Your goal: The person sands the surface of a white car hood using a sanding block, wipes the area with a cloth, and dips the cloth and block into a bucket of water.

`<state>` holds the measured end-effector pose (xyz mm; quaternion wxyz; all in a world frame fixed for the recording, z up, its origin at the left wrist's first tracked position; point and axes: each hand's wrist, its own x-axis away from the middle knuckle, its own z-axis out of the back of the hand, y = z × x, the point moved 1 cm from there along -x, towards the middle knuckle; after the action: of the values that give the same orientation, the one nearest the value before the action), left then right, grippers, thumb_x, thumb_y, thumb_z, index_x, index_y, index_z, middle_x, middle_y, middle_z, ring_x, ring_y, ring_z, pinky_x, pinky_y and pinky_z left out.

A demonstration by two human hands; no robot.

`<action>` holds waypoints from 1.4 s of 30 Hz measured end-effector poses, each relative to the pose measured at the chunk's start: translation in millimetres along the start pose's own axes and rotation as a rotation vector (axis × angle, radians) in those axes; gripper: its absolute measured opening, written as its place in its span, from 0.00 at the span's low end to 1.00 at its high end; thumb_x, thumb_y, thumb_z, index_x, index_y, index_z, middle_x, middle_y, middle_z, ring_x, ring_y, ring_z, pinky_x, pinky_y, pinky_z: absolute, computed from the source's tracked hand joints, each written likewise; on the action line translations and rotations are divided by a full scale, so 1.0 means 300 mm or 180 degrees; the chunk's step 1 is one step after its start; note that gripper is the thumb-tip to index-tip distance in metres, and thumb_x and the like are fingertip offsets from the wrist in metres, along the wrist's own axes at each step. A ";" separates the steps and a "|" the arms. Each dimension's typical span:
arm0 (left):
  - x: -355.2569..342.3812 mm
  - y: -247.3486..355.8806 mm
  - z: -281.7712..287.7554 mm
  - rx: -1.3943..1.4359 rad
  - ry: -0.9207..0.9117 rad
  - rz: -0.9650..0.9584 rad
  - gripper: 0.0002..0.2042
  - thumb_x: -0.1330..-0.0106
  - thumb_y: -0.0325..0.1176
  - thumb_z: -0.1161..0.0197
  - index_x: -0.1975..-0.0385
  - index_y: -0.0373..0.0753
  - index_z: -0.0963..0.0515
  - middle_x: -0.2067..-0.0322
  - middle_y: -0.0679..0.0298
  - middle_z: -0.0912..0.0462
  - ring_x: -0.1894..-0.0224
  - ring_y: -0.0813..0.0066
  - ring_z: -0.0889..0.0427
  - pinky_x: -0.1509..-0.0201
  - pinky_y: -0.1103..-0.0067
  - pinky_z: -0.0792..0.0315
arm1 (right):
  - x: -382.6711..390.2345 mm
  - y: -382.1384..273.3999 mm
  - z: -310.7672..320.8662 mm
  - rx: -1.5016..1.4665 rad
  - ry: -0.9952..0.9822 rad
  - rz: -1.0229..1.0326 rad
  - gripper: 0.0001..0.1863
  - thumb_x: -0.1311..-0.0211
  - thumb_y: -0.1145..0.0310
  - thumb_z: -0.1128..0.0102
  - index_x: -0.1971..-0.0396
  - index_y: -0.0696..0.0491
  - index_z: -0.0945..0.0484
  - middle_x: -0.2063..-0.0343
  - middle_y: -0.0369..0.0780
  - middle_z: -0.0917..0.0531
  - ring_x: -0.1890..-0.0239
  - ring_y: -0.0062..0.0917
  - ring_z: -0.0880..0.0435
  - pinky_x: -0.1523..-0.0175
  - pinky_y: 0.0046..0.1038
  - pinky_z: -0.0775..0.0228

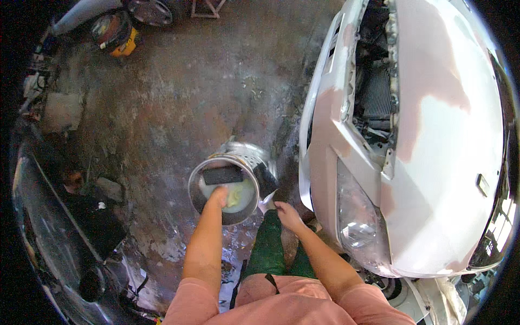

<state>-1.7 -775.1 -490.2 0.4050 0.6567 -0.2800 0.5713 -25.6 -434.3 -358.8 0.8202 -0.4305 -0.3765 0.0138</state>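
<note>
A metal bucket [192, 184] of cloudy liquid is near my legs, with a black rectangular block [222, 174] and a soft yellow item [236, 193], perhaps a sponge, inside. My left hand [220, 196] reaches into the bucket beside the yellow item; its fingers are hidden. Right of the bucket, by my knee, my right hand [286, 212] has its fingers closed near a pale, thin piece [268, 203]; what they grip is unclear. A silvery perforated metal object [252, 153] sits behind the bucket.
A white car front [449, 162] with primer patches and an open grille area fills the right. A dark car panel [54, 216] curves along the left. At the upper left are a yellow-and-black machine [122, 43] and a wheel [151, 12]; a metal frame [206, 13] stands at the top.
</note>
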 end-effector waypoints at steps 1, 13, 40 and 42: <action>0.042 0.019 -0.053 0.0370 -0.0288 -0.0015 0.20 0.26 0.34 0.46 0.40 0.30 0.23 0.46 0.46 0.17 0.52 0.49 0.13 0.48 0.56 0.19 | 0.058 0.004 0.051 -0.0057 -0.0032 -0.0161 0.22 0.33 0.74 0.41 0.39 0.57 0.22 0.47 0.50 0.15 0.43 0.40 0.16 0.36 0.35 0.27; 0.848 0.245 -0.162 -0.0529 0.0366 -0.1034 0.22 0.24 0.32 0.44 0.33 0.35 0.34 0.37 0.55 0.27 0.40 0.58 0.22 0.49 0.59 0.14 | 0.524 -0.088 0.315 -0.0545 0.0288 -0.0283 0.22 0.31 0.75 0.41 0.38 0.58 0.23 0.45 0.49 0.15 0.43 0.36 0.15 0.37 0.33 0.25; 0.857 0.116 -0.189 -0.3338 0.0741 -0.3042 0.15 0.34 0.27 0.42 0.50 0.36 0.16 0.44 0.45 0.18 0.39 0.46 0.21 0.31 0.62 0.31 | 0.647 -0.211 0.405 0.0142 0.0235 -0.0136 0.22 0.29 0.69 0.43 0.38 0.56 0.24 0.41 0.51 0.20 0.38 0.47 0.21 0.32 0.38 0.29; 0.764 0.160 -0.161 -0.2896 0.1139 -0.3180 0.12 0.33 0.26 0.42 0.54 0.34 0.16 0.55 0.44 0.14 0.47 0.45 0.17 0.39 0.61 0.25 | 0.656 -0.208 0.401 0.0181 0.0213 -0.0092 0.22 0.29 0.69 0.43 0.38 0.57 0.24 0.41 0.51 0.20 0.38 0.47 0.21 0.33 0.38 0.30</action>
<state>-23.2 -737.0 -255.0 0.8938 0.3678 -0.0849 0.2421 20.7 -321.7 -153.3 0.8443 -0.4017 -0.3545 -0.0018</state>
